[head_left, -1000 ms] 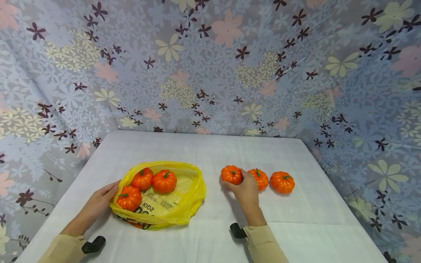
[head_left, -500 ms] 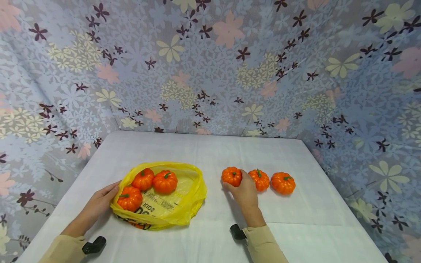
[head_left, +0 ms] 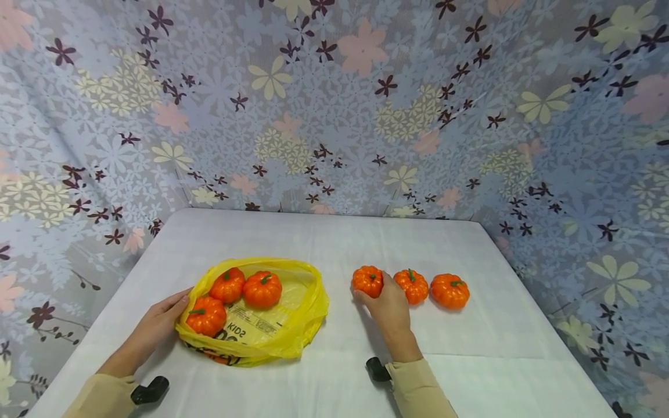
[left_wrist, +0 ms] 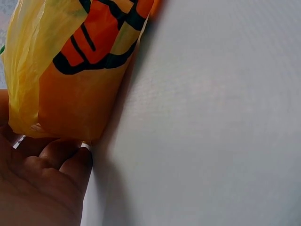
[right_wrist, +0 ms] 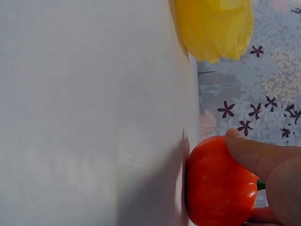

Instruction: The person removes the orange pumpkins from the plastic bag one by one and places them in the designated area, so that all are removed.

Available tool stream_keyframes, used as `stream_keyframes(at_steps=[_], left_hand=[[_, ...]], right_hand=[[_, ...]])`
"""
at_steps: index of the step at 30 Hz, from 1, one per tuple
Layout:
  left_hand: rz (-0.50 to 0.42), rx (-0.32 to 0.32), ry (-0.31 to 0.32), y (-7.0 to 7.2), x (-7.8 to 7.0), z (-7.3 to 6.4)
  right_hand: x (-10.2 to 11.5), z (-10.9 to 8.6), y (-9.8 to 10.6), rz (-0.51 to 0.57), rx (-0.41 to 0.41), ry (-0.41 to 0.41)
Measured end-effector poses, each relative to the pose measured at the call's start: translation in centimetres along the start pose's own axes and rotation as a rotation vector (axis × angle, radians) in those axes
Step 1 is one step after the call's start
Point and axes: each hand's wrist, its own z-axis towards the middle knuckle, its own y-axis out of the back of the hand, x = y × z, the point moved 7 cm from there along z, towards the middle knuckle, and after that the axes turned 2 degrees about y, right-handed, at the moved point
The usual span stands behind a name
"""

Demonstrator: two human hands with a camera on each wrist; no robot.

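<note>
A yellow plastic bag lies open on the left half of the table, with three small orange pumpkins inside. My left hand holds the bag's left edge; in the left wrist view its curled fingers meet the bag beside a bulge. On the right, my right hand grips a small orange pumpkin with a green stem, thumb on one side. That pumpkin sits on the table in the right wrist view, the thumb against its side and the other fingers mostly hidden.
Two more pumpkins stand right of my right hand: a near one, partly behind the hand, and a farther one. White cloth covers the table. A flowered curtain hangs behind it. Black camera mounts stick out at both wrists.
Almost nothing differs. The view has shifted very slightly, while both hands, the bag and the pumpkins keep their places.
</note>
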Motion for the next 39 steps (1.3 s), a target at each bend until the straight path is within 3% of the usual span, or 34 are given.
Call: stream_keyframes(at_steps=[10,22,31,39], left_hand=[[0.007,0.000,-0.003,0.1,0.0,0.0],[0.015,-0.002,-0.019,0.1,-0.3,-0.1],[0.005,-0.011,-0.035,0.3,-0.1,0.0],[0.013,-0.024,-0.093,0.3,-0.5,-0.2]], right_hand=[[0.7,0.0,0.8,0.003,0.002,0.026],[3.6,-0.2,2.6,0.184,-0.123,0.184],[5.1,-0.6,1.7,0.298,-0.058,0.168],[6.6,-0.9,0.7,0.301,-0.052,0.210]])
